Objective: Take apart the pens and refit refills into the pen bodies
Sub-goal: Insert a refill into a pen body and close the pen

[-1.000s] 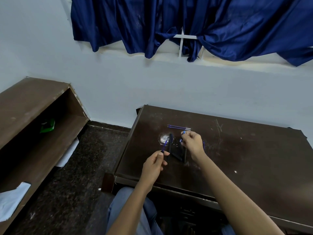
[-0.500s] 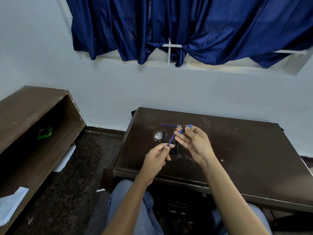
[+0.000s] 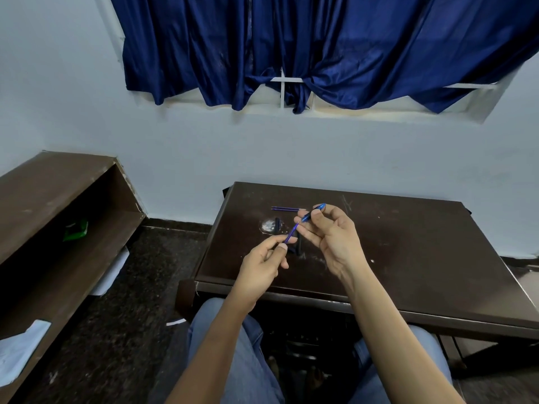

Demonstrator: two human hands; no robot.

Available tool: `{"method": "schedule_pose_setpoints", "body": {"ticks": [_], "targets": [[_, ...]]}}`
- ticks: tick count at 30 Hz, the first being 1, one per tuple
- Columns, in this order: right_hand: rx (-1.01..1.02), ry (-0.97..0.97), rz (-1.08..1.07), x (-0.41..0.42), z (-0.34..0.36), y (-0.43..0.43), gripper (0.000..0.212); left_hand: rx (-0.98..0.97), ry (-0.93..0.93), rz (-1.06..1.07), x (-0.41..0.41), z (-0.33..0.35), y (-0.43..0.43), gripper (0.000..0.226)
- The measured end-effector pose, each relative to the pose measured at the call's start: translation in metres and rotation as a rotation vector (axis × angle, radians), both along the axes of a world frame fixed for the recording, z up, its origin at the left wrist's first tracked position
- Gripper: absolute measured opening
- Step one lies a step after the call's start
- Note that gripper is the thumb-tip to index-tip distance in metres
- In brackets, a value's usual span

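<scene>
My left hand (image 3: 264,265) pinches the lower end of a thin blue refill (image 3: 292,234) between thumb and forefinger. My right hand (image 3: 332,237) holds a blue pen body (image 3: 314,212) at its fingertips, palm turned up. The refill's upper tip points at the lower end of the body, and the two lie in one slanted line above the dark table (image 3: 408,258). Two loose refills (image 3: 287,209) lie side by side on the table beyond my hands. Dark pen parts (image 3: 298,246) lie under my hands, partly hidden, and another dark part (image 3: 277,224) rests to the left.
A pale scuffed patch (image 3: 267,225) marks the table by the dark part. A brown shelf unit (image 3: 58,217) stands at the left with a green item (image 3: 75,230) inside and papers (image 3: 20,349) below. A white wall and blue curtain (image 3: 320,48) stand behind the table.
My right hand lifted off the table holding the blue pen body and turned palm up. My left hand raised the refill, bringing its tip up to the body's lower end.
</scene>
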State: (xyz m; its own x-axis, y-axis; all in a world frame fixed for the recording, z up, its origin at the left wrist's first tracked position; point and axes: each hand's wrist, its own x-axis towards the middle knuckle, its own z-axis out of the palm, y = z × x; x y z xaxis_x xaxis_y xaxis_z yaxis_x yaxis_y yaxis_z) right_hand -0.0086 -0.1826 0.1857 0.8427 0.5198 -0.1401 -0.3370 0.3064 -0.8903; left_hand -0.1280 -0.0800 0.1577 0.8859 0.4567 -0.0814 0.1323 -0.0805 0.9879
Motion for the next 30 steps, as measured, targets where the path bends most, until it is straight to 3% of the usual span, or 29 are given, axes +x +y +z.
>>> {"method": "schedule_pose_setpoints", "body": {"ticks": [21,30], "targets": [[-0.077,0.023,-0.088,-0.011,-0.003,-0.012,0.019,0.039,0.021,-0.043,-0.009,0.004,-0.014,0.025],[-0.168,-0.042,0.103,-0.01,-0.001,-0.019,0.006,0.042,0.073,-0.031,-0.008,0.006,-0.015,0.025]]}}
